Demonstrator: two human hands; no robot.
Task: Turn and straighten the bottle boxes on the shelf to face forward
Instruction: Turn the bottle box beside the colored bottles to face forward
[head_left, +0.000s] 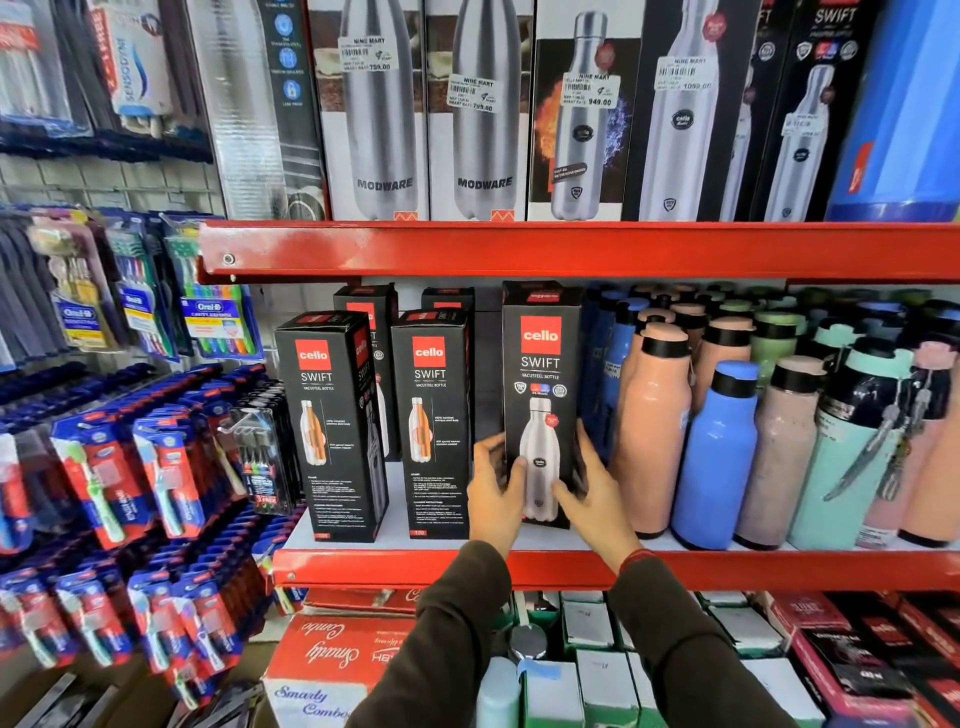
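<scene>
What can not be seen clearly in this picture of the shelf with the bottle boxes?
- Head view: the lower front of the held box is covered by the left hand and right hand.
- The back-row boxes are mostly hidden by the front boxes.
- The small print on the middle box is too small to read.
- The blue item on the upper shelf is cut off by the right edge.

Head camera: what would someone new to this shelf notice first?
Both hands, left hand and right hand, grip the lower part of a black bottle box standing upright at the middle of the red shelf. Two more black boxes stand to its left, the far one turned at an angle. Pink, blue and mint bottles crowd the right.
</scene>
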